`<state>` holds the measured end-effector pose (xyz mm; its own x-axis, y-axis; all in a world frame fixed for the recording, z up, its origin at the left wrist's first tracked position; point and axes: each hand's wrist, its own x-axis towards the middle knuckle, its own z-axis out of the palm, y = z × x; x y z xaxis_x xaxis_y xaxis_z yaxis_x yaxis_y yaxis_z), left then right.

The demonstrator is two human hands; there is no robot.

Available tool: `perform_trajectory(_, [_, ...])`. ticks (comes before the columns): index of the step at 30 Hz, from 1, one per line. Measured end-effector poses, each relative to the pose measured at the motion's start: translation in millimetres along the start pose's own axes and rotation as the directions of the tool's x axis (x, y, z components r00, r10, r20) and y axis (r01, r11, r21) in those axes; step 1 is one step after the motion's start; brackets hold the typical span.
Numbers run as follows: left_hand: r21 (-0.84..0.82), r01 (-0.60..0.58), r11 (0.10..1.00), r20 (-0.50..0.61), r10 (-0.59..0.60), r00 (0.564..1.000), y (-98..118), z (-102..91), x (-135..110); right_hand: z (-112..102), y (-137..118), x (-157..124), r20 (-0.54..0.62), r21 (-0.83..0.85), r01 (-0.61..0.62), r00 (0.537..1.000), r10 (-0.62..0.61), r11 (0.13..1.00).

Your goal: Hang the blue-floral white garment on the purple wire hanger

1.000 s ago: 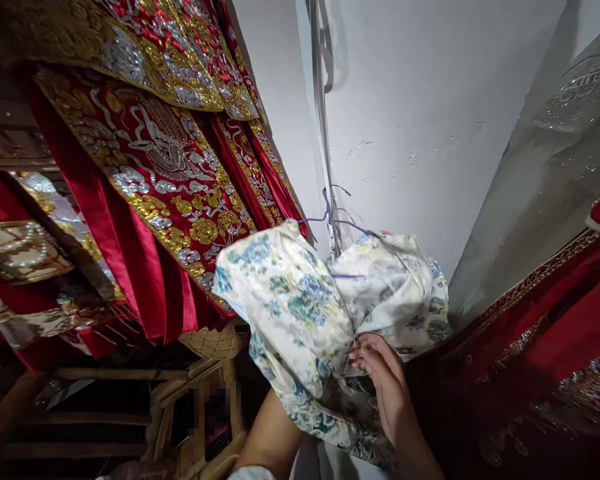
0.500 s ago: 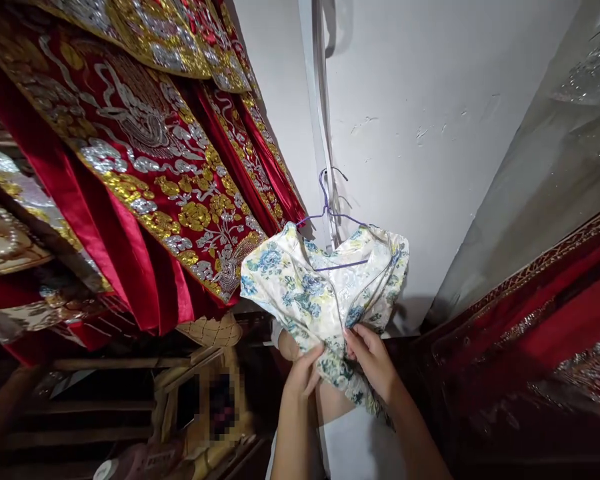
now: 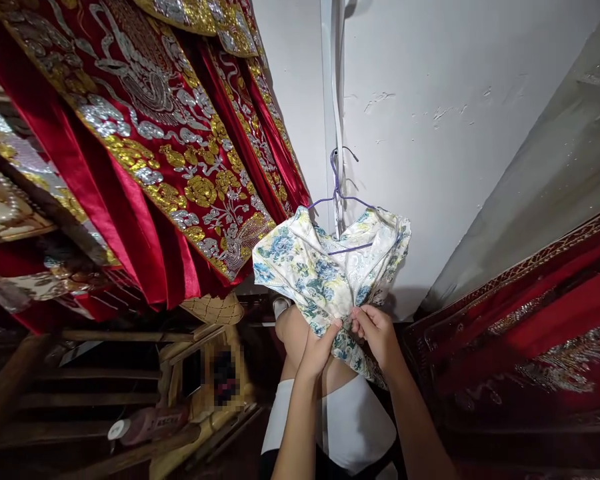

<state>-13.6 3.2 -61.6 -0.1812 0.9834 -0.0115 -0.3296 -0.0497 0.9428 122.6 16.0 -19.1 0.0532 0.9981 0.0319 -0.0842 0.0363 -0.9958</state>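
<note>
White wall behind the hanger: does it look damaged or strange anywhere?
Yes: on the white wall, right of the vertical strip and above the floral garment, several marks break the surface. They look like scratches or peeling paint; I cannot tell which.

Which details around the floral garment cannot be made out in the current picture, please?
In the head view:
Left hand: far side hidden behind the floral garment.
Right hand: covers the exact spot it pinches.
Bottle label: too small and blurred to read.
Red embroidered costume: top cut off by upper edge.
</note>
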Motion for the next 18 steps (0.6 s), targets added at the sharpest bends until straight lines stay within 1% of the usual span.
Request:
perform_trajectory(2, [0.034, -0.051, 0.998, -0.052, 0.053, 0.997, -5.8, 0.3, 4.8, -1.1, -1.5, -1.1, -0.052, 0.040, -0.012, 0.999, 0.014, 0.999])
perform_trajectory(4, [0.067, -0.099, 0.993, -0.148, 0.108, 0.983, -11.3, -2.4, 13.5, -5.0, -3.1, -1.1, -0.127, 0.124, -0.015, 0.991, 0.031, 0.992])
perform_trajectory(6, [0.046, -0.089, 0.995, -0.245, 0.098, 0.965, -15.1, -6.1, 22.9, -10.9, -4.2, 0.9, -0.202, 0.206, 0.013, 0.979, 0.030, 0.978])
perform_trajectory(7, [0.016, -0.077, 0.997, -0.266, 0.079, 0.961, -16.3, -7.0, 26.1, -13.8, -4.3, 2.4, -0.221, 0.224, 0.027, 0.975, 0.024, 0.974])
perform_trajectory(9, [-0.044, -0.061, 0.997, -0.236, 0.049, 0.970, -17.5, -4.5, 27.2, -17.4, -2.7, 5.8, -0.197, 0.200, 0.018, 0.980, 0.022, 0.980])
perform_trajectory(11, [-0.082, -0.050, 0.995, -0.173, 0.036, 0.984, -17.3, 3.9, 20.8, -16.5, 1.5, 8.2, -0.126, 0.124, -0.016, 0.992, 0.032, 0.992])
perform_trajectory(15, [-0.160, 0.052, 0.986, -0.102, -0.069, 0.992, -14.9, 21.5, 3.0, -7.0, 12.7, 6.9, -0.035, 0.020, -0.025, 0.999, 0.026, 0.999])
perform_trajectory(18, [-0.166, 0.090, 0.982, -0.107, -0.109, 0.988, -15.3, 18.5, 1.8, -2.2, 15.9, 2.6, 0.037, -0.018, 0.006, 0.999, -0.005, 1.000])
